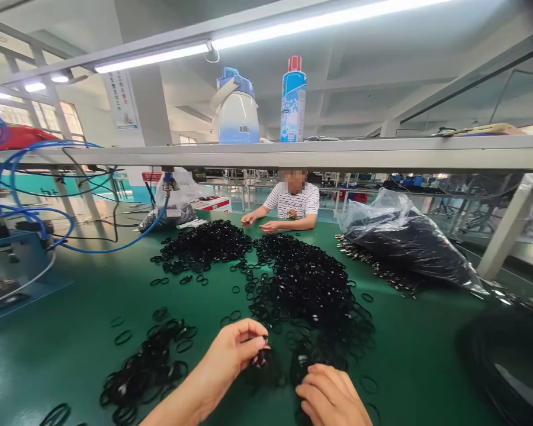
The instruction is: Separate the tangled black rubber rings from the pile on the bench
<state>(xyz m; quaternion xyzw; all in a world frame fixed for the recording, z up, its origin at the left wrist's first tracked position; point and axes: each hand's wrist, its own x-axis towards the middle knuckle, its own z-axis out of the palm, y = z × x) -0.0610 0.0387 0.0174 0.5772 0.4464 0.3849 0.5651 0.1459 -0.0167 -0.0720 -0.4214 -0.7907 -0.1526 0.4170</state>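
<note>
Ring handling: thin, tangled rings (311,281) like these probably call for a light fingertip pinch, with linked ones teased apart rather than tugged; lifting from the heap's near edge should disturb the rest least.
Left hand: the left hand (238,344) is narrow, thumb and fingertips closed on small dark pieces (261,357), seemingly rings, just above the tabletop (408,361).
Right hand: the right hand (332,393) is half curled, palm down, over dark rings at the big heap's near edge; whether it grips any, I cannot tell.
Rings' place: the big heap lies beyond both hands; a second heap (208,242) is farther off to the left, and a loose cluster (146,364) lies left of the left forearm.
Spacing advice: leaving bare green between cluster and heap would likely avoid mixing.
</note>
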